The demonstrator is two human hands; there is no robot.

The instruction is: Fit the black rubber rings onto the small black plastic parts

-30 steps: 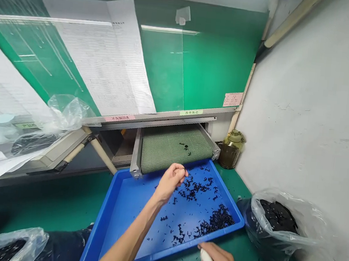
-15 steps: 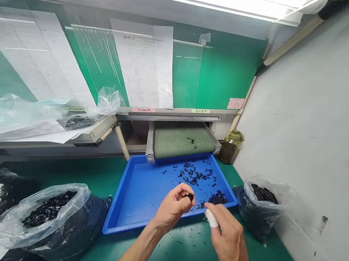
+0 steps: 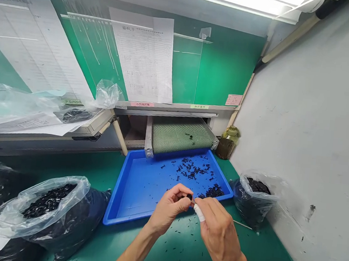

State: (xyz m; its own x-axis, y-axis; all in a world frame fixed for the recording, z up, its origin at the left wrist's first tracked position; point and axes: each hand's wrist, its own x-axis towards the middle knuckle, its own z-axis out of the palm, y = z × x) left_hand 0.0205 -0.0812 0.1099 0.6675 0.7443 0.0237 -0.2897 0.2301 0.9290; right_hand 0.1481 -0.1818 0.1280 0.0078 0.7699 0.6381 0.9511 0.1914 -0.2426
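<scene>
Just over the near edge of the blue tray [image 3: 134,188], my left hand [image 3: 167,210] pinches a small round black part [image 3: 189,197] between thumb and fingers. My right hand [image 3: 220,231], with white tape around one finger, is closed beside it, its fingertips at the part. A thin pale rod [image 3: 243,225] sticks out behind this hand; its full shape is hidden by the fingers. Inside the tray, small black pieces [image 3: 193,170] lie scattered, with a denser pile [image 3: 214,191] in the near right corner.
A green mesh conveyor belt [image 3: 180,137] ends above the tray. Open plastic bags of black parts stand left [image 3: 51,204] and right [image 3: 257,189]. A jar [image 3: 227,142] sits by the wall. Black bits litter the green table [image 3: 177,247].
My right hand has moved in to the black part in my left hand, closing the small gap. The thin rod now shows behind it. The view has shifted slightly.
</scene>
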